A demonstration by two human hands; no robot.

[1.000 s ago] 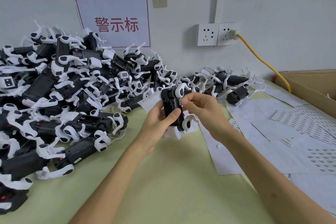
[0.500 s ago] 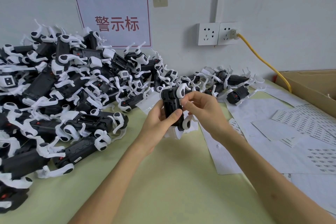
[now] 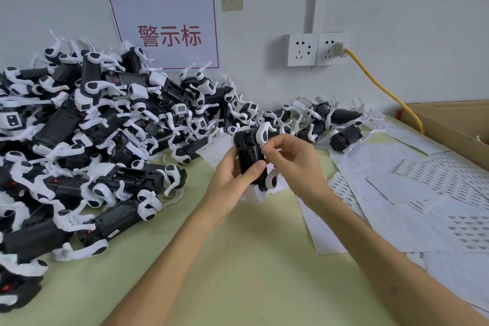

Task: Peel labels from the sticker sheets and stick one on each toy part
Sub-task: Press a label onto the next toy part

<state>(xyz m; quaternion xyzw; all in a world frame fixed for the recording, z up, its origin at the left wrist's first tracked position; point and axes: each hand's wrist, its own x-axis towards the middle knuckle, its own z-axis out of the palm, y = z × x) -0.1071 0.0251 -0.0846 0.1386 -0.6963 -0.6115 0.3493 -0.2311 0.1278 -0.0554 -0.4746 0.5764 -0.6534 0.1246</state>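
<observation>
A black toy part with white legs [image 3: 250, 156] is held upright above the green table [image 3: 238, 259] at mid-frame. My left hand [image 3: 232, 180] grips its body from the left, thumb across the front. My right hand [image 3: 293, 164] touches the part's right edge with thumb and forefinger pinched together; whether a label sits between them is too small to tell. White sticker sheets [image 3: 423, 193] with rows of small labels lie spread to the right.
A big heap of black-and-white toy parts [image 3: 87, 145] fills the left and back of the table, with a few more at the back right [image 3: 341, 127]. A cardboard box [image 3: 455, 124] stands at far right. A yellow cable [image 3: 383, 90] runs from the wall socket.
My right hand's fingertips have shifted slightly along the toy part's right edge. The left hand keeps the same grip, and the part has barely moved.
</observation>
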